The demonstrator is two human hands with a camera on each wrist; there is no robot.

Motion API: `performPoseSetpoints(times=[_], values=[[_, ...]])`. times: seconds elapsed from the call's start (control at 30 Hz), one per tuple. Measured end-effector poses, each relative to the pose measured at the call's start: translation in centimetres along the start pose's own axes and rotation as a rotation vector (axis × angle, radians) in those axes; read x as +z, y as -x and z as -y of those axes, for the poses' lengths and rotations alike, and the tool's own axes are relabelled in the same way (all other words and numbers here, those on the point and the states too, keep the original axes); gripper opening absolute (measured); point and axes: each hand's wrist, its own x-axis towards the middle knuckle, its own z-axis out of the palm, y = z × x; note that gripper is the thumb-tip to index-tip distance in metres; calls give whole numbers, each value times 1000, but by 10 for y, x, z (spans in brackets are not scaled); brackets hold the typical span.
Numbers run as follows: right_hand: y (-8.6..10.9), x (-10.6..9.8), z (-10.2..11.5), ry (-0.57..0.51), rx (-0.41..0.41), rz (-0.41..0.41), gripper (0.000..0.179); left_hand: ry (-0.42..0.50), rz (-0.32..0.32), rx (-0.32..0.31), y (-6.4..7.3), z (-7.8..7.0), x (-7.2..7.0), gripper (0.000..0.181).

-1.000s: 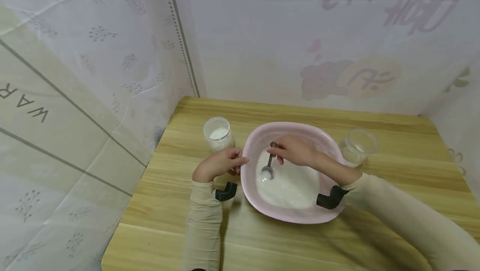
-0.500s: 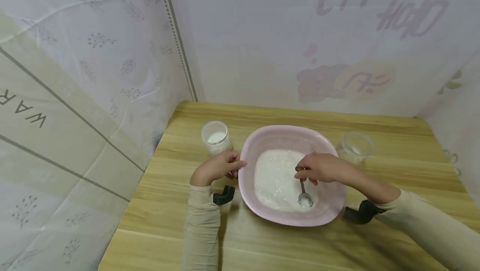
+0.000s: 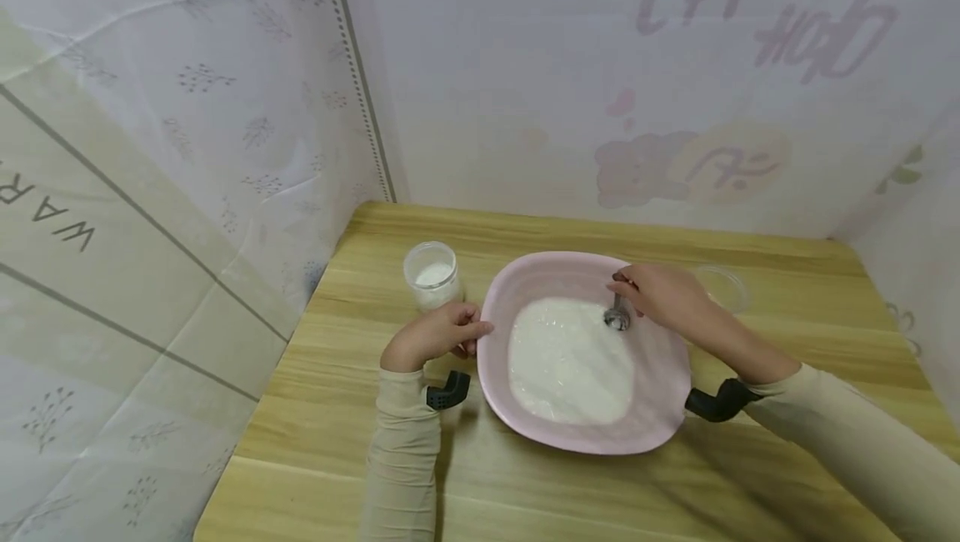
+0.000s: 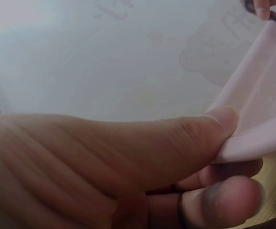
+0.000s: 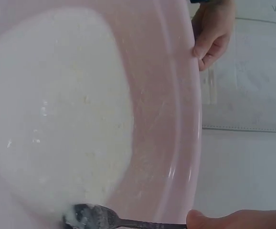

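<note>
A pink plastic basin stands on the table, holding a white, wet batter-like mixture. My left hand pinches the basin's left rim, thumb on top and fingers below, as the left wrist view shows. In my right hand I grip a metal spoon by its handle. Its bowl, smeared with white, is at the far right edge of the mixture; whether it touches the basin wall I cannot tell. The right wrist view shows the spoon bowl near the mixture's edge.
A clear jar with white contents stands behind my left hand. Another clear container sits right of the basin, partly hidden by my right hand. The wooden table meets patterned cloth walls at the back and left.
My right hand with the spoon has swept from the basin's left part to its near right, then away to the far right side. My left hand keeps its hold on the rim.
</note>
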Motion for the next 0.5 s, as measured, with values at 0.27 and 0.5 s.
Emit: performPoseSetpoints(times=[0.27, 0.5], values=[[-31, 2, 17, -50, 24, 2, 40, -9, -5, 8, -1, 1, 0, 26], [-48, 19, 40, -234, -107, 28, 35, -14, -16, -5, -2, 1, 1, 26]])
